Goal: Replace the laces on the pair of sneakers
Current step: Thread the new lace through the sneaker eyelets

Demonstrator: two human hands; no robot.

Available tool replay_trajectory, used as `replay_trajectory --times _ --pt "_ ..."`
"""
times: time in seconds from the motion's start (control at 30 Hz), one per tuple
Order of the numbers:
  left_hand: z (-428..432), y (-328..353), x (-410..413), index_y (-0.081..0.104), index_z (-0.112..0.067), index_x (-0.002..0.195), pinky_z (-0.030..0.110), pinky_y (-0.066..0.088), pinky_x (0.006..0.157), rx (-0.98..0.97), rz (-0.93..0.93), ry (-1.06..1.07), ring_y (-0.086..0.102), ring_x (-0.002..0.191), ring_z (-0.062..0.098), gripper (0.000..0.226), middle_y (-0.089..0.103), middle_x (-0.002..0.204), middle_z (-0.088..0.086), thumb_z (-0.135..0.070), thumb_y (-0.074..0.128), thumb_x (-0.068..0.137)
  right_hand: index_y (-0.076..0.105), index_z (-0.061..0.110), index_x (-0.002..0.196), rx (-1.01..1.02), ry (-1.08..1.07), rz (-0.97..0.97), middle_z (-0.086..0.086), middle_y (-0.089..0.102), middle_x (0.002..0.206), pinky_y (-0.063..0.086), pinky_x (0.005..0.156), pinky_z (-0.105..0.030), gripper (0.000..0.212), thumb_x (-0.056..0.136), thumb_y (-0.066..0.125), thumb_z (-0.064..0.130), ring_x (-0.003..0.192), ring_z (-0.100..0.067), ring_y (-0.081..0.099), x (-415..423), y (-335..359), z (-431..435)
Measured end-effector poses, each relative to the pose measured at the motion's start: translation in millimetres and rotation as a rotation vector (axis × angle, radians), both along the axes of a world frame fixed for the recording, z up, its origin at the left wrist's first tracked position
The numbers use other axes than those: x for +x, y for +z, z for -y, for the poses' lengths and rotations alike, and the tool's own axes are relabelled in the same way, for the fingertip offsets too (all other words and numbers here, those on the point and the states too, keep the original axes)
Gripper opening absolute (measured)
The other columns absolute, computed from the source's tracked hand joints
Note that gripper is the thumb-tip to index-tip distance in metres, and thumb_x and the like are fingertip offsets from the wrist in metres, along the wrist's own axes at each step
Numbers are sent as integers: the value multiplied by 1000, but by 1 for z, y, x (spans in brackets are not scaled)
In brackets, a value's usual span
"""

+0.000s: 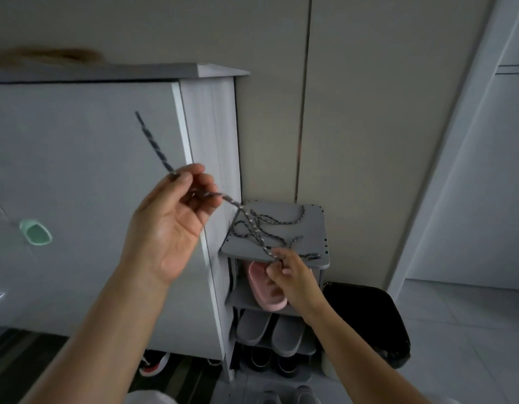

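Pinching a grey lace w/ L grip (raised) & R grip, we held it over the shoe rack.

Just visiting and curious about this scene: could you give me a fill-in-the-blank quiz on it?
The laces lie on a rack coloured ___.
The slipper on the shelf just under them is ___.
The bag beside the rack is ___.
The left hand is held ___ than the right hand.
Missing words: grey, pink, black, higher.
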State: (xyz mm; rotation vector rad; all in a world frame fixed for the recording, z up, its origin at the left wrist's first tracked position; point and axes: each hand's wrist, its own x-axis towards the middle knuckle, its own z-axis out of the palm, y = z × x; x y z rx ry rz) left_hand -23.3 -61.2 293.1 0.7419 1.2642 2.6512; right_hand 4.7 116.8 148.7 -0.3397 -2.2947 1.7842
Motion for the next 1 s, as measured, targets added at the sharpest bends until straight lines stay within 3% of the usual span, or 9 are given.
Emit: replay_trajectory --times 0.17,0.3,0.4,0.47,0.57,0.73,0.83,0.9,1.0 --pt "30 -46 9 68 -16 78 20 43 53 -214 42 101 47 52 11 28 52 55 -1 -26 44 86 62 12 76 77 190 8 6 58 59 41 54 -14 20 93 53 17 48 0 50 25 9 8" --pt "24 -96 26 57 -6 78 28 32 56 -619 82 117 34 46 12 37 40 46 -2 -37 40 87 65 15 84 59 432 297 -1 63 71 41 64 -23 25 94 50 31 62 -9 51 68 -20 1" --pt "-7 -125 55 54 -8 78 21 30 49 -780 104 -186 32 45 10 33 39 44 -9 -39 44 83 65 19 100 -64 364 135 -1 64 95 45 84 -23 33 91 49 46 89 -7 57 83 -27 -4" --pt "-32 -146 70 55 -13 81 18 36 55 -833 132 -304 41 45 4 22 48 49 -10 -29 45 93 63 9 107 -140 314 14 -5 63 99 46 85 -21 36 92 48 38 95 -6 58 88 -26 -4" --pt "-61 -177 82 54 -18 76 11 38 56 -933 127 -353 47 55 1 23 53 66 -5 -21 43 97 66 10 88 -212 145 -69 -1 67 83 49 74 -18 24 96 44 17 80 -7 61 90 -24 -2" --pt "-65 -235 75 48 -20 62 19 34 53 -1202 -31 -324 40 43 0 35 46 44 -10 -24 42 96 54 7 78 -638 -192 -115 0 48 49 48 50 -24 31 100 34 16 46 -11 46 100 -30 -39" --pt "-52 -283 80 47 -18 67 22 38 59 -1368 39 -401 45 53 8 32 48 57 -3 -22 39 97 54 9 78 -656 -332 -139 6 33 42 23 38 -18 35 101 31 23 38 -7 25 107 -32 -79" --pt "-44 -321 89 47 -16 68 17 41 60 -1460 64 -461 52 60 13 30 54 66 4 -17 39 97 56 11 80 -652 -384 -128 7 30 41 18 38 -19 37 101 30 28 38 -7 22 109 -36 -101" --pt "-42 -369 105 56 -13 74 26 46 80 -1568 71 -564 61 87 29 28 65 93 18 -24 42 95 58 10 87 -601 -389 -99 7 28 40 18 36 -19 36 101 30 29 37 -7 20 109 -43 -126"
